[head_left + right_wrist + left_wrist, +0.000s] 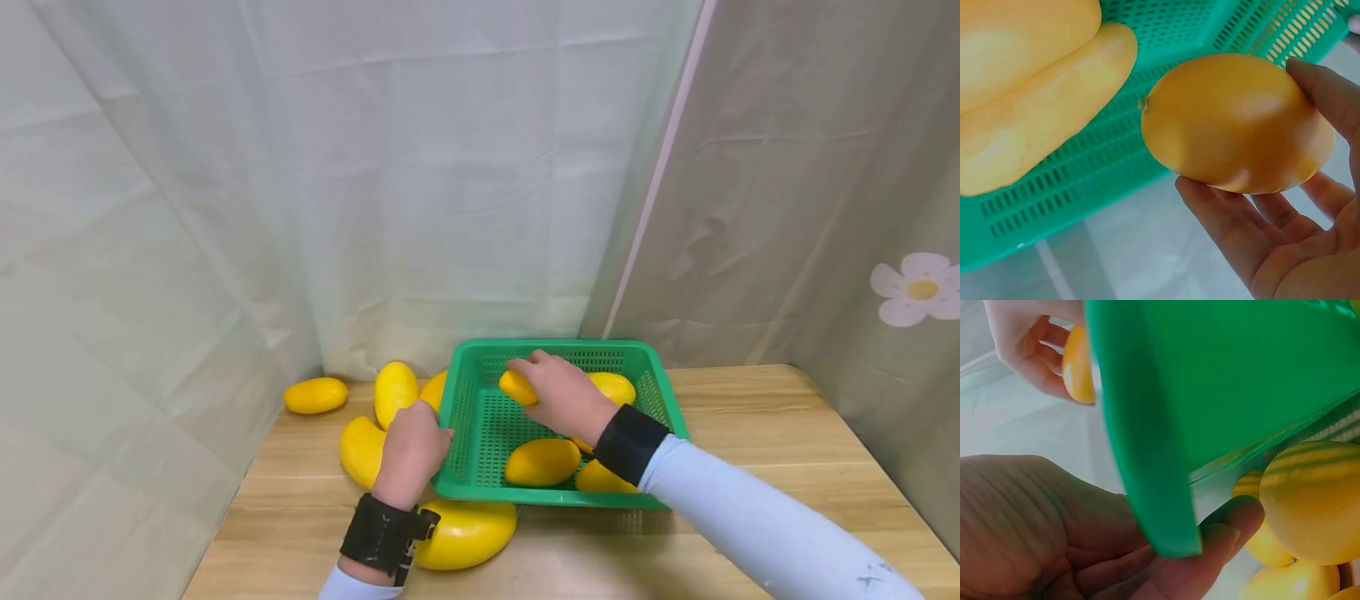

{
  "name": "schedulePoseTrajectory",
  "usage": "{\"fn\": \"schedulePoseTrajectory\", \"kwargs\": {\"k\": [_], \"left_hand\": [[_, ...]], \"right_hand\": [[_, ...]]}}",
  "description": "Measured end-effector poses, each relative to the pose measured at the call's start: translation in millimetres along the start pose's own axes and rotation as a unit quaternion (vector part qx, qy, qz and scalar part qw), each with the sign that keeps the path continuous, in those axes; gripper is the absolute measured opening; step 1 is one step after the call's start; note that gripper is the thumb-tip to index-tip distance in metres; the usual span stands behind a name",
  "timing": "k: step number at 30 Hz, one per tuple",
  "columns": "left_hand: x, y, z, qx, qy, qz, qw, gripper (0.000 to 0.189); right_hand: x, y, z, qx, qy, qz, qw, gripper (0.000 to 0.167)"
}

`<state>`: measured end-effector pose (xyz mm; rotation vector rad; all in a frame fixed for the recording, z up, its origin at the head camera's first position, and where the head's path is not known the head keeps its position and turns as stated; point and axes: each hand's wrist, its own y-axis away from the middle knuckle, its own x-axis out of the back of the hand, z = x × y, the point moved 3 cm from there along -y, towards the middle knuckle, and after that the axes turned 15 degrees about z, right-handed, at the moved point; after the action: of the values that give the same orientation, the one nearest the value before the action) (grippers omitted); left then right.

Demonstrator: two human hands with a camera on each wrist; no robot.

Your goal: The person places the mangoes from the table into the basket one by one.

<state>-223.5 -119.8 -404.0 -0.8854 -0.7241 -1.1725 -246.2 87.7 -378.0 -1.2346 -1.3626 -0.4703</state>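
My right hand (566, 392) grips a yellow-orange mango (1235, 125) over the green plastic basket (555, 497), thumb on one side and fingers curled on the other. My left hand (412, 446) pinches the basket's left rim, and in the left wrist view its fingertips (1244, 515) curl round the rim's edge. Inside the basket lie several mangoes: one near the front (542, 462), another partly behind my right forearm (602, 476), and a yellow one at the back right (613, 387). The right wrist view shows two mangoes side by side in the basket.
Several mangoes lie on the wooden table (772, 450) left of the basket, among them a small one (317, 396) at the far left. A large mango (468, 533) sits against the basket's front left corner. Pale curtains (450, 183) hang behind and at the sides.
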Motion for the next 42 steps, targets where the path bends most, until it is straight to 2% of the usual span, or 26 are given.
{"fn": "schedulePoseTrajectory", "kwargs": {"k": [7,15,26,42], "left_hand": [[-0.6,0.6,-0.7,0.002,-0.004,-0.002,1.0000,0.020],[-1.1,-0.8,-0.1,-0.002,-0.003,0.001,1.0000,0.020],[0.8,-0.8,1.1,-0.003,-0.006,0.006,1.0000,0.021],[1.6,0.0,1.2,0.010,-0.003,-0.006,0.9999,0.021]], "right_hand": [[-17.5,-2.7,-9.6,0.023,0.011,-0.027,0.9993,0.062],[-34.4,2.2,-8.3,0.025,0.037,-0.067,0.9968,0.065],[-50.9,0.7,-5.5,0.033,0.062,-0.090,0.9934,0.060],[-65.1,3.5,-4.8,0.035,0.081,-0.114,0.9896,0.059]]}}
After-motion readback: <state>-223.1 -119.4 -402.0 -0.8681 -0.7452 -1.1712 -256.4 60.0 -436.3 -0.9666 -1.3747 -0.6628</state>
